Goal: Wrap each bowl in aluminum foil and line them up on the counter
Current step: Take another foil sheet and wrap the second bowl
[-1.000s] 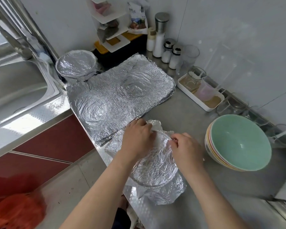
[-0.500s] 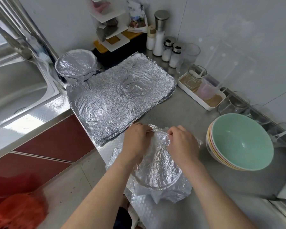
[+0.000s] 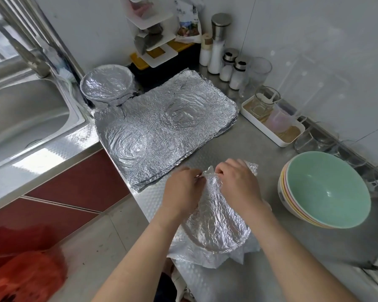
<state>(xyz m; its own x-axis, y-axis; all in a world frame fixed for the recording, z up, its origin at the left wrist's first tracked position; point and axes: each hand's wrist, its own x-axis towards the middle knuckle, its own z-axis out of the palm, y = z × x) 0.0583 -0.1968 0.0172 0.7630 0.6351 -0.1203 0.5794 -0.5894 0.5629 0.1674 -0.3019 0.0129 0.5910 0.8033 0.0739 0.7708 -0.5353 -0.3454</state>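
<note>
Head view: a half-wrapped bowl (image 3: 218,227) sits at the near edge of the steel surface (image 3: 260,149), its round rim showing through the crumpled foil (image 3: 210,177) over it. I cannot tell which way its mouth faces. Both hands are close together at the bowl's far side. The left hand (image 3: 183,188) and the right hand (image 3: 238,184) each pinch the foil with curled fingers, gathering it into a small peak between them.

Just beyond lies a stack of foil sheets (image 3: 162,127), its long axis running from near left to far right. A finished wrapped bowl (image 3: 107,82) stands at its far left corner beside the sink (image 3: 20,112), with foil stretched across its upward mouth.

To the right, the stack of bare bowls (image 3: 327,190), green one on top, tilts its mouths left. A printed packet (image 3: 188,20) leans on the far wall, its writing too small to read.
</note>
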